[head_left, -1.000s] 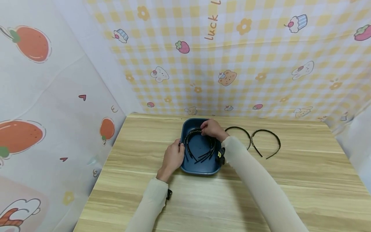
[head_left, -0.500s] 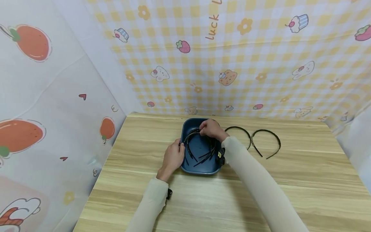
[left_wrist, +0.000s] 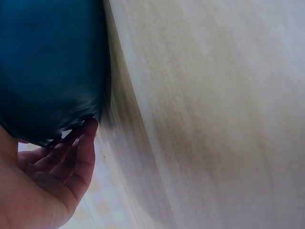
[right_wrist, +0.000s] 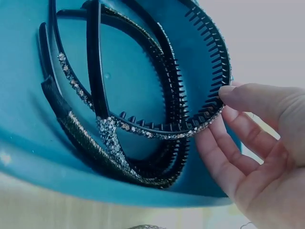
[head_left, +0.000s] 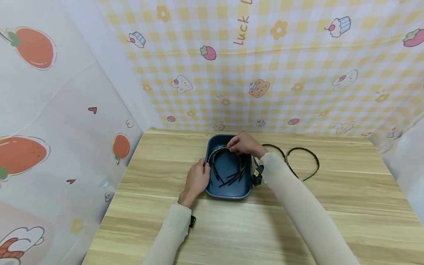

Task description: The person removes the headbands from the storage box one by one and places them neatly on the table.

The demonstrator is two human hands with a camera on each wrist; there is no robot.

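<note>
A blue plastic basin [head_left: 229, 194] stands on the table with several black headbands inside. At its left rim my left hand [head_left: 196, 179] holds the basin; in the left wrist view the curled fingers of that hand [left_wrist: 59, 186] reach round the basin's edge [left_wrist: 50, 57]. My right hand [head_left: 246, 143] is over the basin's far right part. Between thumb and fingers, this hand [right_wrist: 262, 143] pinches a toothed headband [right_wrist: 159, 135] with sparkling stones on its outer side. Beneath it lie other headbands, one with a dark glittery band [right_wrist: 90, 148]; they overlap, and their lower parts are partly hidden.
Two more black headbands lie on the wooden table right of the basin: one [head_left: 318, 160] in full sight, the other [head_left: 279, 149] partly covered by my right sleeve [head_left: 298, 206]. Behind the table's far edge hangs a yellow checked cloth [head_left: 232, 106].
My right hand has shifted slightly to the right and away from me, still pinching the headband, which moves a little with it. The left hand stays on the basin's rim.
</note>
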